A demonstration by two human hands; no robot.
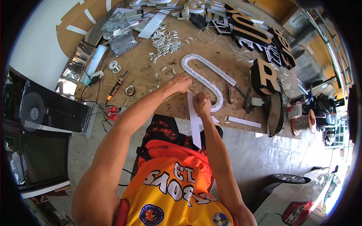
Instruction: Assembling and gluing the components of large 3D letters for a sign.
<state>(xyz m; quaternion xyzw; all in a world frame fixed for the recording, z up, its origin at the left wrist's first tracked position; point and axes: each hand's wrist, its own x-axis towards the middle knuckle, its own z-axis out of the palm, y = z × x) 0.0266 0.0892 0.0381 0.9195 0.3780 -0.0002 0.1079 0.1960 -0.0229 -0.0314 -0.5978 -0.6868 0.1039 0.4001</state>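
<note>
My left hand [180,83] is closed, its fingers pinched near the left side of a white S-shaped letter shell [203,80] lying on the wooden workbench. Just to its right and nearer to me, my right hand [202,104] is curled shut beside the lower curve of the shell. A thin, pale piece spans the small gap between my hands, and a small dark tip shows at the right fingers; neither is clear enough to name. Below the hands, a long white strip [195,130] hangs over the bench's front edge. Small light modules seem to line the shell.
Left on the bench lie an orange-handled soldering iron [114,89], a tape roll [129,90] and a white spool [114,66]. Tangled white wired modules [166,42] sit behind. At right are a black-sided letter [265,77], pliers [230,93], a white bottle [258,101] and a white strip [245,121].
</note>
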